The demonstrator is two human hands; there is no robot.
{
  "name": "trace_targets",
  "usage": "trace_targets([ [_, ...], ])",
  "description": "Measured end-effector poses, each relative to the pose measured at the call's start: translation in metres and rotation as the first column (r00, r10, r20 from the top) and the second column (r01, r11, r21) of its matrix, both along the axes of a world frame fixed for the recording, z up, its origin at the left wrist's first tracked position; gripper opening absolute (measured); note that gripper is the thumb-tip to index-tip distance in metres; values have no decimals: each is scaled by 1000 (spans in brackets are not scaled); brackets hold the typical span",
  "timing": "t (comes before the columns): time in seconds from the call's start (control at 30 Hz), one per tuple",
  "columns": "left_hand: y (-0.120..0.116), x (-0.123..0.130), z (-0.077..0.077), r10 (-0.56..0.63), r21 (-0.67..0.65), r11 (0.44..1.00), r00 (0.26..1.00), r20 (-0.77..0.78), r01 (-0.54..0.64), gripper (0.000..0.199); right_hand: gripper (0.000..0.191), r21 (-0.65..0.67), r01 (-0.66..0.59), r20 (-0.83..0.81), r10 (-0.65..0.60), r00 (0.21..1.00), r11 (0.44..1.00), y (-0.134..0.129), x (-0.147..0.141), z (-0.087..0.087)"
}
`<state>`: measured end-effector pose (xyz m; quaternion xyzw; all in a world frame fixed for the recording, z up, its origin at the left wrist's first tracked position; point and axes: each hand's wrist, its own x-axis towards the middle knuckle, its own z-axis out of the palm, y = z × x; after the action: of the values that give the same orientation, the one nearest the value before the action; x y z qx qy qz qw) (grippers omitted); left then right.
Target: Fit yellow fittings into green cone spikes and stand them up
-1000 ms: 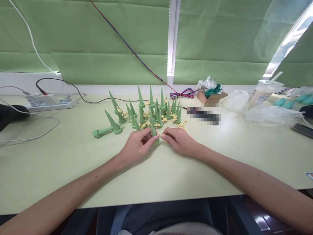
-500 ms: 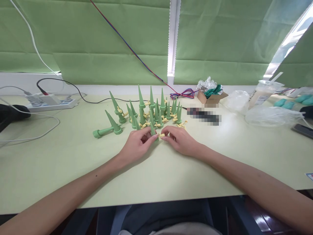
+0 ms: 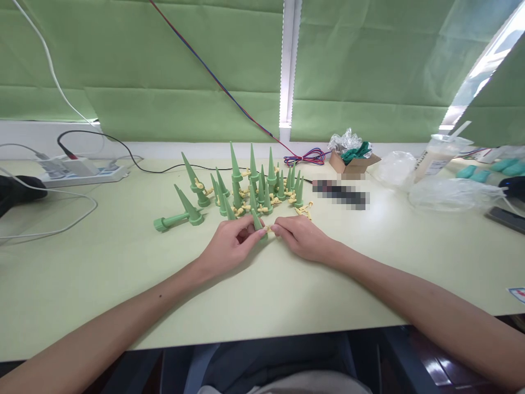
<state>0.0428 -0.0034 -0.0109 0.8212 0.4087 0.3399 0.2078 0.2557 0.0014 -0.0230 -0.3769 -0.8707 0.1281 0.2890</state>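
My left hand (image 3: 232, 243) is closed on a small green cone (image 3: 257, 220) at the front of a group of green cones. A small yellow piece (image 3: 268, 229) sticks out from the right side of this cone. My right hand (image 3: 301, 235) pinches the yellow piece's outer end, mostly hidden by the fingers. Behind both hands stand several green cones (image 3: 235, 164) with yellow pieces on them. Left of the group, a cone (image 3: 189, 206) touches a green tube (image 3: 172, 220) lying flat. Loose yellow pieces (image 3: 305, 209) lie behind my right hand.
A power strip (image 3: 90, 175) with cables sits at the left on the table (image 3: 135, 284). Coiled red and blue wire (image 3: 307, 157) and a cardboard box (image 3: 353, 167) are at the back. Plastic bags (image 3: 455, 194), a cup (image 3: 435, 156) and a phone (image 3: 506, 219) lie to the right.
The fingers of my right hand have closed further over the yellow piece, so less of it shows. My left hand keeps its hold on the green cone. The view has shifted slightly.
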Motion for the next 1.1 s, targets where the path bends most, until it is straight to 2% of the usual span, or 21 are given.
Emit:
trace_targets([
  [0.27,-1,1,1,6,11,1000,1000,16,-6,29,39,-79,35,-44,-39,998,996,-2,-2,3],
  [0.4,-1,1,1,37,1,999,999,11,-37,32,20,-80,8,-104,-16,994,997,-2,0,2],
  [0.53,-1,2,1,45,11,999,999,-4,-45,33,12,-22,-20,-90,17,996,1000,0,2,-1],
  [0.93,-1,2,0,8,8,1000,1000,-19,-8,31,34,-2,2,27,-2,1000,1000,0,0,1],
  [1.1,0,2,1,22,8,1000,1000,-21,-22,32,33,-43,21,5,-21,1000,999,0,0,2],
])
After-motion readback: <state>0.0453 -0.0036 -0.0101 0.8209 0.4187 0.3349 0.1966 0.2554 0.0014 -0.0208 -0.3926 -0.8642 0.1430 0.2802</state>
